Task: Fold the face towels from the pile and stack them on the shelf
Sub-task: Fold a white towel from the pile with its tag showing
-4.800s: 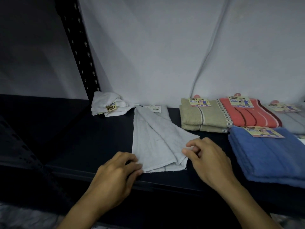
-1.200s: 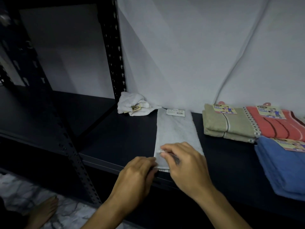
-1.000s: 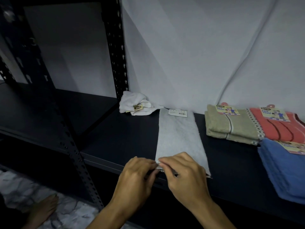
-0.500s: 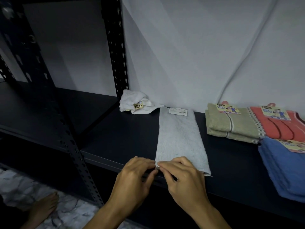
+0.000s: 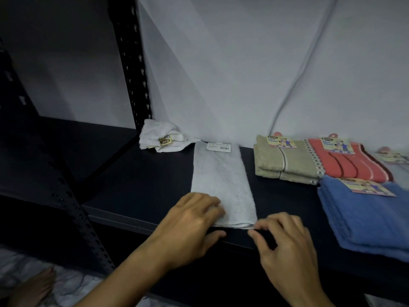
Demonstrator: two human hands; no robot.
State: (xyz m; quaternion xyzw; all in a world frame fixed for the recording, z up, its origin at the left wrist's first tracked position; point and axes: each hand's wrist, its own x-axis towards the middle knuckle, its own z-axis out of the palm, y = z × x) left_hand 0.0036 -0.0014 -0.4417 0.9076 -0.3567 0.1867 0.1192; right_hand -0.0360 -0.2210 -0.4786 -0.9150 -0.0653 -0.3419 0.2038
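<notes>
Face towels lie along a dark metal shelf [image 5: 137,180] against a pale wall. At the far left edge of the view, low down, a bare foot [image 5: 33,286] stands on a marbled floor [image 5: 73,282], partly cut off by the frame. A perforated black upright [image 5: 132,63] rises behind the shelf, and a second one [image 5: 73,209] slants down in front of it. Beside the rear upright sits a crumpled white towel [image 5: 159,138] with a yellow tag; its folds are too bunched to tell how it lies. Just right of it, a pale grey towel [image 5: 221,180] is spread as a long narrow strip from the wall to the shelf's front edge, a barcode label [image 5: 219,147] at its far end. The left hand [image 5: 190,224] rests on the strip's near left corner, fingers curled over the cloth and thumb below the edge; whether it actually pinches the fabric is hidden by the fingers. The right hand [image 5: 285,240] pinches the near right corner between thumb and forefinger. Further right, well apart from the strip, are a folded beige towel [image 5: 285,162], a folded coral striped towel [image 5: 354,165] touching it, and in front a stack of blue towels [image 5: 367,218], cut off by the right edge. Behind them a greyish towel [image 5: 398,160] is barely visible at the frame's border.
</notes>
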